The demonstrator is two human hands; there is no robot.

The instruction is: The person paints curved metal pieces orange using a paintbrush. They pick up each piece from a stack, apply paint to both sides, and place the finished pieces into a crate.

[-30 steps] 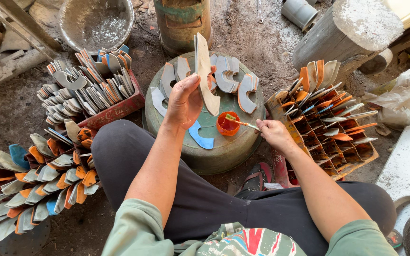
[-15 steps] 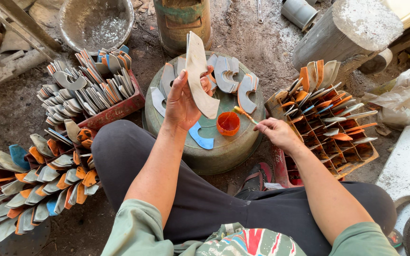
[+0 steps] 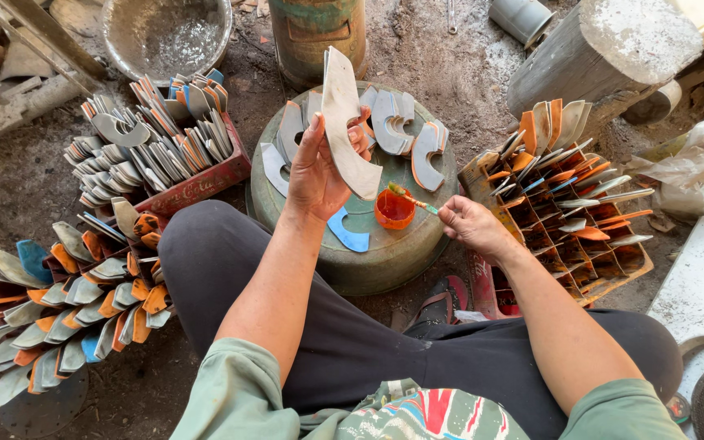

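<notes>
Since a moment ago, the right hand [image 3: 470, 228] has lifted its thin brush [image 3: 407, 198] off the little orange paint cup [image 3: 393, 209]. Left hand [image 3: 319, 167] grips a curved, bare grey metal piece [image 3: 345, 122], standing upright above the cup.

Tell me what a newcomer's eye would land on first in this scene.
First, the left hand at centre, holding up a pale curved sickle-shaped metal blade over the round green upturned drum. Just right of it, the right hand holds a thin brush over a small orange paint pot. Around them lie masses of grey and orange-painted blades: fanned on the ground at left and slotted into a wooden grid crate at right.
</notes>
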